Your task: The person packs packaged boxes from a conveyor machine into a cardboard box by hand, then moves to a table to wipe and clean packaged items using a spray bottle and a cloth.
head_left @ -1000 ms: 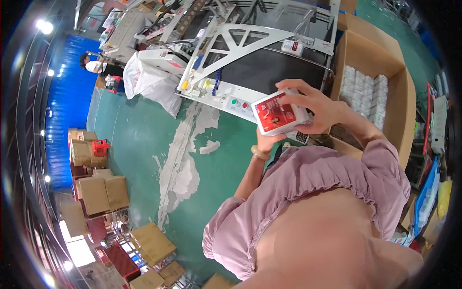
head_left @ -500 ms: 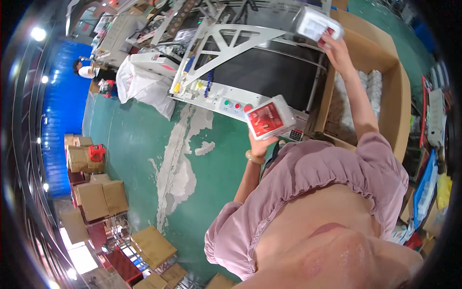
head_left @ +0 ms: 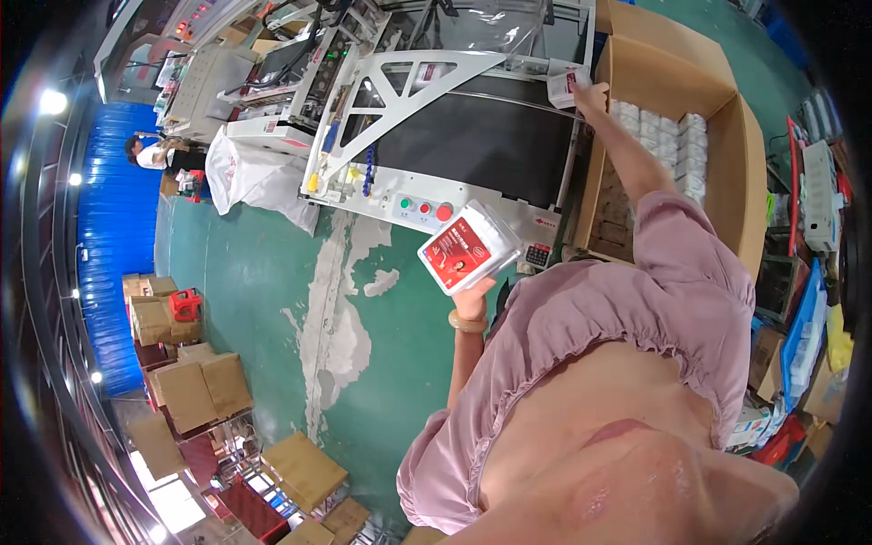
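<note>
My left hand (head_left: 474, 300) is closed round the lower edge of a clear plastic box (head_left: 463, 247) with a red label, held tilted in front of the machine's control panel. At the far right end of the machine, my outstretched right hand (head_left: 590, 100) grips a second plastic box (head_left: 565, 82), whose label is mostly turned away. That box is low by the edge of the machine's black bed (head_left: 472, 145); I cannot tell whether it touches. Under the white slotted frame arm (head_left: 400, 86), another labelled box (head_left: 434, 73) shows through the opening.
Right of the machine stands an open cardboard carton (head_left: 749, 182) with several white packs (head_left: 690, 154) inside. The control panel (head_left: 391, 202) has coloured buttons. A white sack (head_left: 259, 186) rests on the green floor. Cartons (head_left: 195, 391) are stacked at the left; a person (head_left: 154, 154) is farther back.
My right hand has come down and leftward with its box, from above the carton to the machine's end. My left hand has shifted slightly left and down, still holding its box.
</note>
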Tool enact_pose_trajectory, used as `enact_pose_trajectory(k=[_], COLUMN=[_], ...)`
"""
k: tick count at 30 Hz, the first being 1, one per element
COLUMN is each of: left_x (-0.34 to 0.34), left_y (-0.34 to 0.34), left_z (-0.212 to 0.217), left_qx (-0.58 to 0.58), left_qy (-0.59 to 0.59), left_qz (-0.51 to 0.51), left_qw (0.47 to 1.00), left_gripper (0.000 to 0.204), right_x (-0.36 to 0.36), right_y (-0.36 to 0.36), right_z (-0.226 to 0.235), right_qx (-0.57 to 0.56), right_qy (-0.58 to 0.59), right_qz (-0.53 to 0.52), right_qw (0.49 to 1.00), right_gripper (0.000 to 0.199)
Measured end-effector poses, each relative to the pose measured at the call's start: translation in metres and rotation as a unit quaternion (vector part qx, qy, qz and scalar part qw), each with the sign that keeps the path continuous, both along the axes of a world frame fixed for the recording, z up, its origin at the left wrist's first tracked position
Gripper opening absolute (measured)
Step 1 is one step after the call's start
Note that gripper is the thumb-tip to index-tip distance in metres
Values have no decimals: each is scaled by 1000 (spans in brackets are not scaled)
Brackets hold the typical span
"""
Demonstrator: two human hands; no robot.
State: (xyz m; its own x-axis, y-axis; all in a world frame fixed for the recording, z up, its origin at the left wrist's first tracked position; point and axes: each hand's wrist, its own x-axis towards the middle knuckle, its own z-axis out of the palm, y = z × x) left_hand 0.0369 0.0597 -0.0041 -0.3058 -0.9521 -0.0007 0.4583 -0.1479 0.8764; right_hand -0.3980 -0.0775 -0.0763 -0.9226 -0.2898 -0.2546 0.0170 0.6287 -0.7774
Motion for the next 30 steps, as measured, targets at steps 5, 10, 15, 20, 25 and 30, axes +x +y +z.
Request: enact_pose_trajectory(k=[5, 10, 15, 20, 25, 30], left_x=[-6, -12, -26, -42, -62, -66], left_y=[4, 1, -7, -22, -26, -30], left_z=[5, 3, -2, -4, 14, 21], left_qx=[-2, 2, -3, 0, -18, -27], left_qy=[-6, -14, -38, -9, 0, 7], left_qz=[0, -18, -21, -92, -133, -134], left_qw=[1000, 1000, 999, 996, 991, 991], left_gripper=[75, 77, 82, 83, 87, 90], right_x=[-6, 7, 104, 151, 159, 149], right_y=[2, 4, 65, 127, 139, 140], right_z=[-16, -10, 102, 201, 188, 204], right_qx=[41, 78, -363, -374, -327, -418], right_qy=[-36, 61, -209, 189, 197, 256], right_qz=[24, 223, 507, 701, 709, 619], right_qw=[998, 970, 753, 577, 593, 614], right_gripper=[72, 55, 54, 86, 80, 67])
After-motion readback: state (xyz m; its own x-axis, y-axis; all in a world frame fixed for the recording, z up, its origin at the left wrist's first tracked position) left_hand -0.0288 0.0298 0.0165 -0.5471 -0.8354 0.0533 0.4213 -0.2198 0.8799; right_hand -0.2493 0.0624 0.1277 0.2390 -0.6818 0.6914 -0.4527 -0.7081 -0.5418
